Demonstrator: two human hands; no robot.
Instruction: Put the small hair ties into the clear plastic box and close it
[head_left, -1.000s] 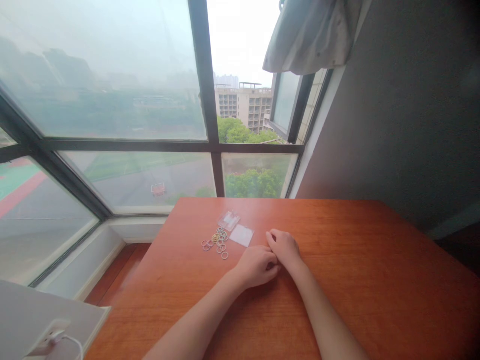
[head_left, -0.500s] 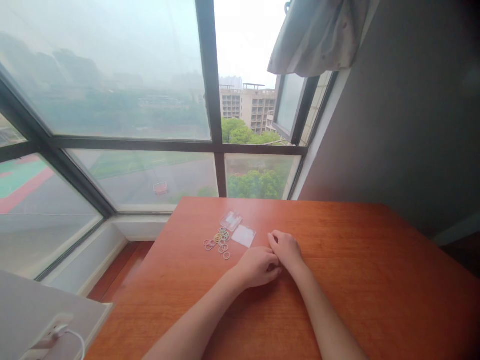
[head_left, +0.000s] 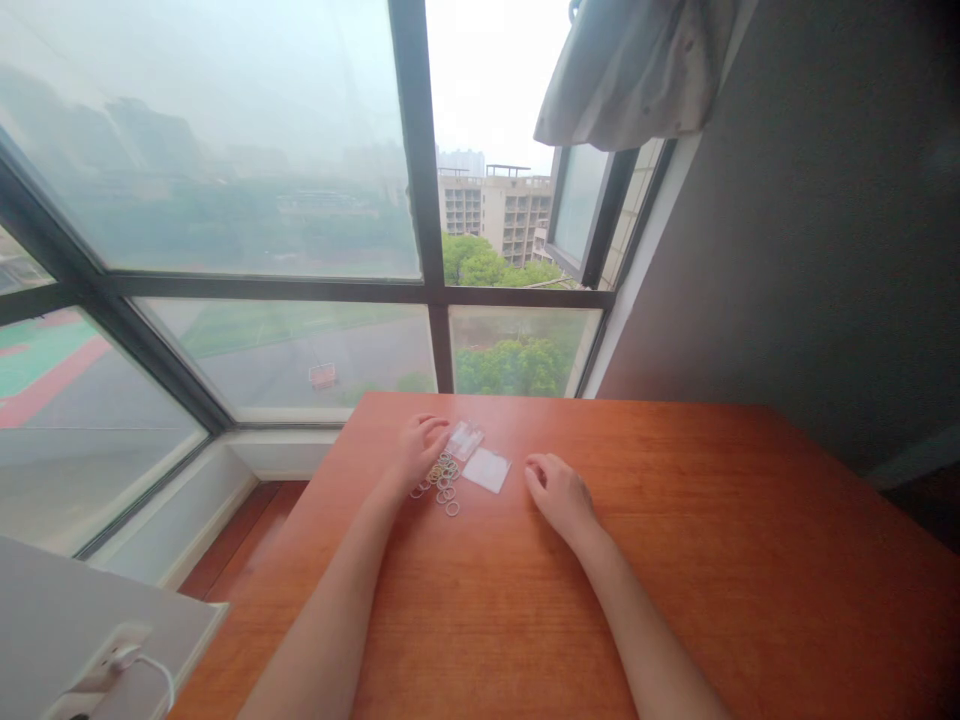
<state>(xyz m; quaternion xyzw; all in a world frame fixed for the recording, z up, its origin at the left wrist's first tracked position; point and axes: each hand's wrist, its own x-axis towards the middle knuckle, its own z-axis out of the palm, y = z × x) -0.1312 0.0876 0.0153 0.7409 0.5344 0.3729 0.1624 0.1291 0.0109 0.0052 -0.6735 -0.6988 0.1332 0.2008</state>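
My left hand [head_left: 421, 450] is over the left edge of a small clear plastic box [head_left: 464, 440], fingers stretched out and apart; whether they touch it I cannot tell. Below the hand lies a loose pile of several small rings [head_left: 445, 477] in pale, yellow and pinkish tones, partly hidden by the hand. A flat, whitish square piece [head_left: 487, 470], perhaps a lid, lies just right of the rings and against the box. Farther right, my right hand [head_left: 559, 492] rests on the table with its fingers curled in, and nothing shows in them.
The reddish-brown wooden table [head_left: 712, 560] reaches to the window frame [head_left: 442, 345] at the back. A grey wall [head_left: 810, 250] stands on the right. At lower left, a white plug [head_left: 124, 658] with a cable sits in a socket.
My left hand has left my right hand's side and moved left and forward to the clear box, its fingers opening. My right hand has shifted slightly left.
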